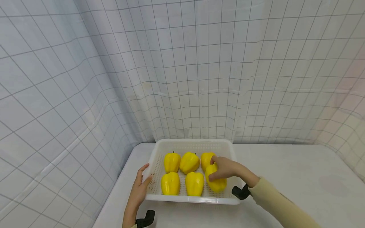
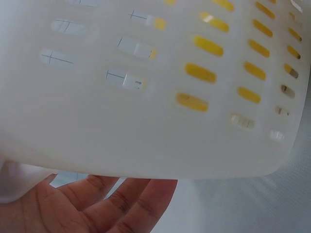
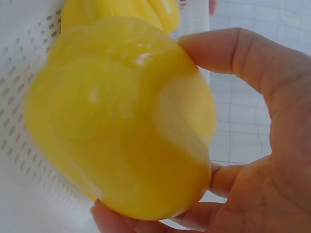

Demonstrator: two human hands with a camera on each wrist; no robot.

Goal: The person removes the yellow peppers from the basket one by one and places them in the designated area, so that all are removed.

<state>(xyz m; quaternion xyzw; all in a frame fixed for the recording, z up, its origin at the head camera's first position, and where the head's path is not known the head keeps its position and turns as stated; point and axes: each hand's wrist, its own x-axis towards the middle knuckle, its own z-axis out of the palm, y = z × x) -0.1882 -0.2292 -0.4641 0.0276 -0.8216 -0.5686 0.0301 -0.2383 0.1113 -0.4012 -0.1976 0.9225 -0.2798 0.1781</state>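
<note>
A white perforated basket [image 1: 232, 190] sits on the white table and holds several yellow bell peppers in two rows. My right hand [image 1: 223, 167] grips the front right pepper [image 1: 217, 184] from above, inside the basket. In the right wrist view that pepper [image 3: 121, 116] fills the frame, with thumb and fingers [image 3: 228, 48] curled round it. My left hand [image 1: 141, 186] rests with straight fingers against the basket's left wall [image 2: 146, 121]; the left wrist view shows its palm and fingers [image 2: 112, 204] just below the slotted wall.
Grid-patterned white curtains [image 1: 199, 63] close in the table on the back and left. Bare tabletop [image 1: 299, 177] stretches to the right of the basket. The table's left edge [image 1: 114, 190] runs close beside my left hand.
</note>
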